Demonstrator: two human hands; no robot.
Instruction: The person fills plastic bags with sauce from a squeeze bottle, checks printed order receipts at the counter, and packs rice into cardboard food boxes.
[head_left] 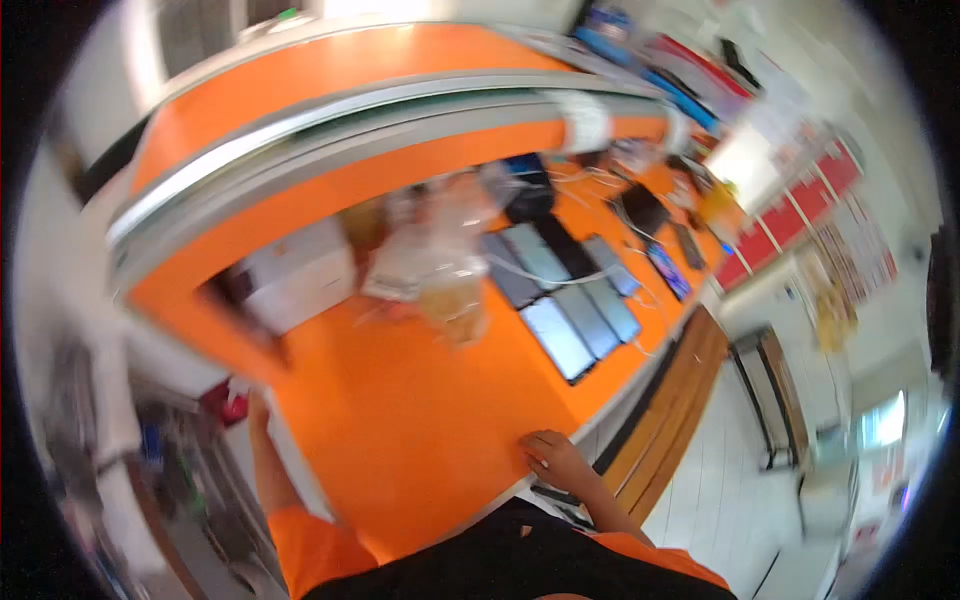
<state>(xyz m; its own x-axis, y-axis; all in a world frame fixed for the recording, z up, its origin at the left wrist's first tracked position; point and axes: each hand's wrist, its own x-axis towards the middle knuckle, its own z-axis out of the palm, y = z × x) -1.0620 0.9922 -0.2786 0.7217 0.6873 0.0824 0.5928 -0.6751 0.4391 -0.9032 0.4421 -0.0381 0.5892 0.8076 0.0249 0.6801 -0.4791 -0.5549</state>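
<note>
My right hand (555, 460) rests on the near right edge of the orange counter (420, 430), its fingers lying on the surface with nothing in them. My left arm reaches down past the counter's left side, where my left hand (256, 400) is smeared by motion. Next to that hand is a dark red object (230, 404), too blurred to name; whether I touch or hold it cannot be told. Ahead of my right hand several phones lie in rows, one with a bright white screen (558, 340).
A raised orange shelf (400, 150) spans the back. Clear plastic bags (445, 270) and a white box (300, 280) sit beneath it. White cables (540, 275) cross the phones. A wooden bench (670, 420) stands along the right side.
</note>
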